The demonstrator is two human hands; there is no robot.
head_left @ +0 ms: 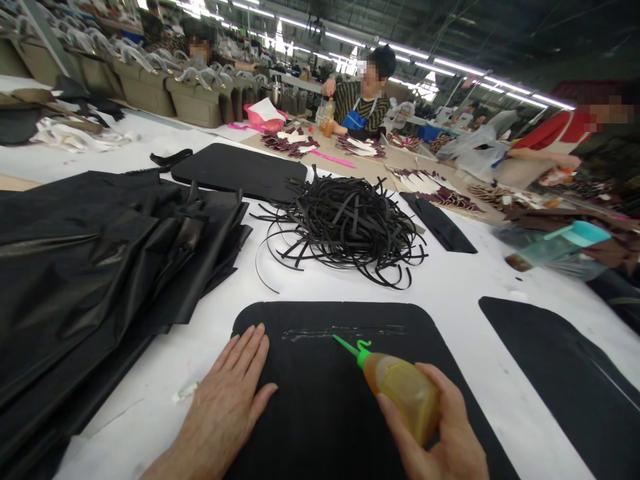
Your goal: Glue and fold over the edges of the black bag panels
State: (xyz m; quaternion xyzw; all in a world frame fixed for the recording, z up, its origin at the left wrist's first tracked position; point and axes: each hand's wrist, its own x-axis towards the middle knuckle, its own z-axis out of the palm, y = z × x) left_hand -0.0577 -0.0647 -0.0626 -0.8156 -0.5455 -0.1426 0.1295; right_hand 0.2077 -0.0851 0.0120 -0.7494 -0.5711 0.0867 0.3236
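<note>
A black panel with rounded corners point(310, 400) lies flat on the white-covered table in front of me. Wet, shiny lines of glue point(370, 330) run across its upper part. My left hand point(230, 393) rests flat on the panel's left edge, fingers stretched out. In my right hand point(440, 433) is a glue bottle point(403, 390) of yellowish, see-through plastic with a green nozzle. The bottle is tilted, its tip pointing up and left at the glue lines; whether the tip touches the panel I cannot tell.
Beyond the panel sits a tangled heap of black strips point(350, 220). Black sheet material point(100, 267) is piled at left, another black panel point(560, 367) lies at right. A teal-lidded bottle point(560, 243) stands further right. Across the table a person point(365, 100) holds a similar bottle.
</note>
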